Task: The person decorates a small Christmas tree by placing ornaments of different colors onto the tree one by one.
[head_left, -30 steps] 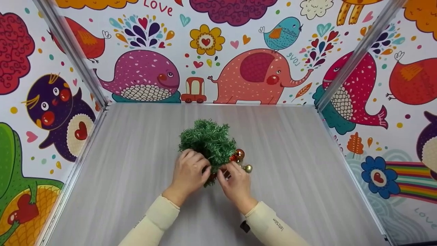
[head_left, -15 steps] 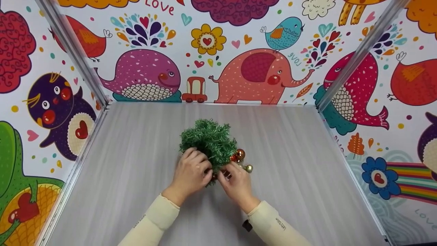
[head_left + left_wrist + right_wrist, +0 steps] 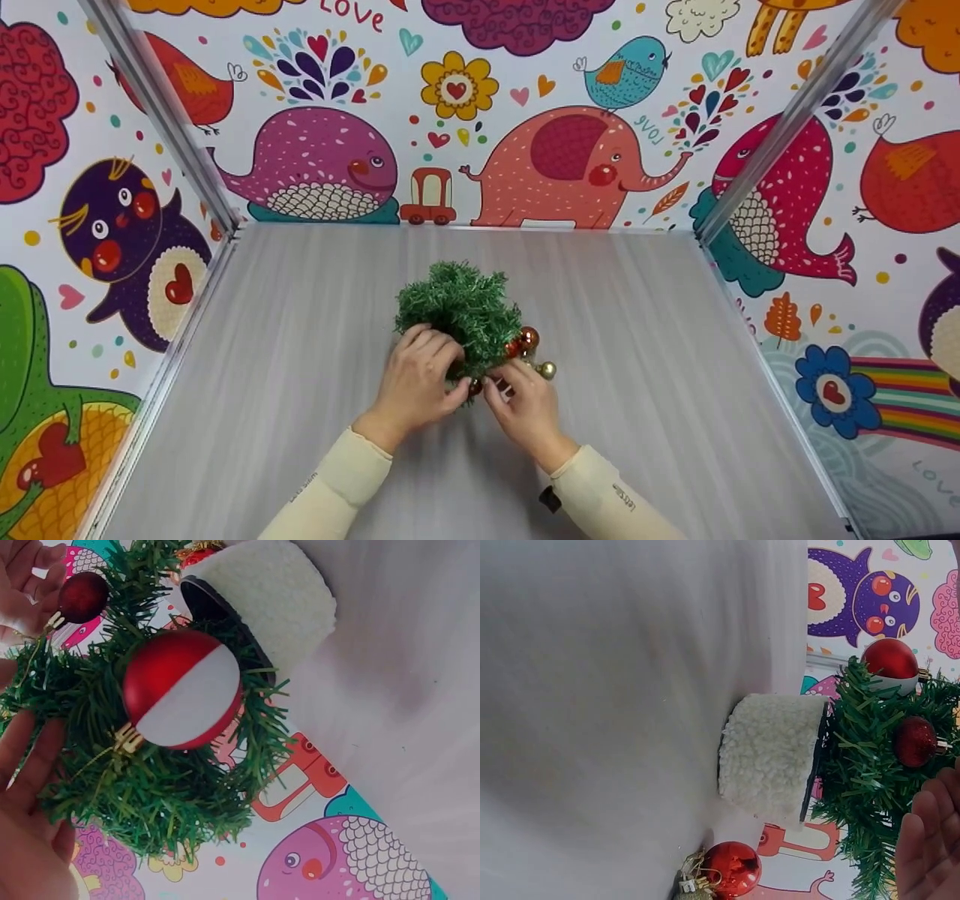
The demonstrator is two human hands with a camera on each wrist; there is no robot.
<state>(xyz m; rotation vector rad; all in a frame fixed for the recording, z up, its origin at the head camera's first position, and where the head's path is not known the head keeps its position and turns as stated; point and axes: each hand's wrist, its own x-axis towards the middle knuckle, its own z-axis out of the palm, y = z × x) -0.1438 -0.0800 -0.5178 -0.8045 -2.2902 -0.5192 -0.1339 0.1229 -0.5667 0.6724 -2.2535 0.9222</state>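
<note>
A small artificial Christmas tree (image 3: pixel 457 300) stands in a white fleecy pot (image 3: pixel 772 754). A red bauble with a white band (image 3: pixel 180 690) hangs on its branches. My left hand (image 3: pixel 416 382) reaches in from the left, its fingers bent round a branch and its thumb toward a small dark red bauble (image 3: pixel 83 598). Opposite it, the right hand (image 3: pixel 529 405) has thumb and forefinger together at that bauble's gold string (image 3: pixel 28 669). The right hand's other fingers (image 3: pixel 930 832) extend beside the needles. Foliage partly hides the left fingertips.
Loose baubles lie close to the right of the tree: a shiny red one (image 3: pixel 735 868) and a gold one (image 3: pixel 547 370) among them. The grey tabletop (image 3: pixel 300 315) is bounded by patterned walls (image 3: pixel 360 165) with metal corner posts.
My left thumb has stretched slightly right and the right hand has shifted a little down and right. The dark red bauble shows more clearly between them. The tree stays in place.
</note>
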